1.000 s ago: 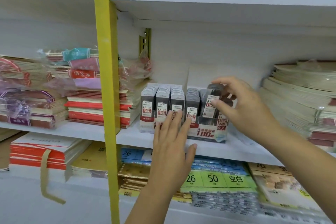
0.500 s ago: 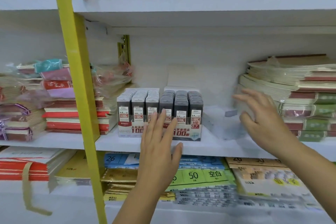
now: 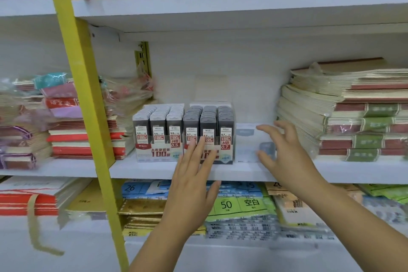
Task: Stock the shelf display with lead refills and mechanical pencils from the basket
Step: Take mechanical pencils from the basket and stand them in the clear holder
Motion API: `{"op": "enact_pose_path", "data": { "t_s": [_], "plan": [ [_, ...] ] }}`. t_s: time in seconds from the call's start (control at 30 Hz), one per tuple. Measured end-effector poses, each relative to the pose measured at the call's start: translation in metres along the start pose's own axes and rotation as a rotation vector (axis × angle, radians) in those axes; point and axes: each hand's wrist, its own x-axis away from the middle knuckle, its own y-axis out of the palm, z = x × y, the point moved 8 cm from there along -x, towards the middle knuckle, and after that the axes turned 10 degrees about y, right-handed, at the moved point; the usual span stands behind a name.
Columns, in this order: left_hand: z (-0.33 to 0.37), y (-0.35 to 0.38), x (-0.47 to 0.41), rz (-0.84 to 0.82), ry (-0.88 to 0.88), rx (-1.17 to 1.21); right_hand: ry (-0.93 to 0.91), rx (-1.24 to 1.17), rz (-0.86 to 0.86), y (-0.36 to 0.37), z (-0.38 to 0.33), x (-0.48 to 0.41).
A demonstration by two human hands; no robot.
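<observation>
Two display boxes of lead refills stand side by side on the middle shelf point(image 3: 154, 169): a 0.5 box point(image 3: 157, 132) on the left and a 0.7 box point(image 3: 209, 130) on the right, both filled with upright dark cases. My left hand point(image 3: 194, 174) is flat with straight fingers, its fingertips at the front of the 0.7 box. My right hand point(image 3: 280, 150) hovers with spread fingers over a clear plastic package point(image 3: 247, 139) lying on the shelf right of the boxes. Neither hand holds anything. No basket or mechanical pencils are in view.
A yellow upright post point(image 3: 84, 104) runs down the left. Stacked notebooks point(image 3: 344, 112) fill the shelf's right side, and wrapped notebook piles point(image 3: 66, 121) its left. The lower shelf holds label packs point(image 3: 238, 205). An upper shelf point(image 3: 198, 6) overhangs closely.
One second ago my right hand was setting a refill case into the 0.7 box. It has let go and moved right over the clear package. My left hand stays at the box front.
</observation>
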Motion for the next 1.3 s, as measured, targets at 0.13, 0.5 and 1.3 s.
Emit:
{"op": "enact_pose_path", "data": {
  "t_s": [0.13,0.5,1.3],
  "plan": [
    [0.000,-0.010,0.020,0.129,-0.008,0.043,-0.010,-0.277,0.256,-0.019,-0.009,0.027],
    [-0.034,0.173,0.358,-0.603,-0.802,0.434,0.534,-0.062,-0.812,0.322,0.099,0.318],
    [-0.028,0.303,0.476,-1.124,-0.616,0.208,0.513,0.115,-1.251,0.436,0.189,0.413]
  ]
}}
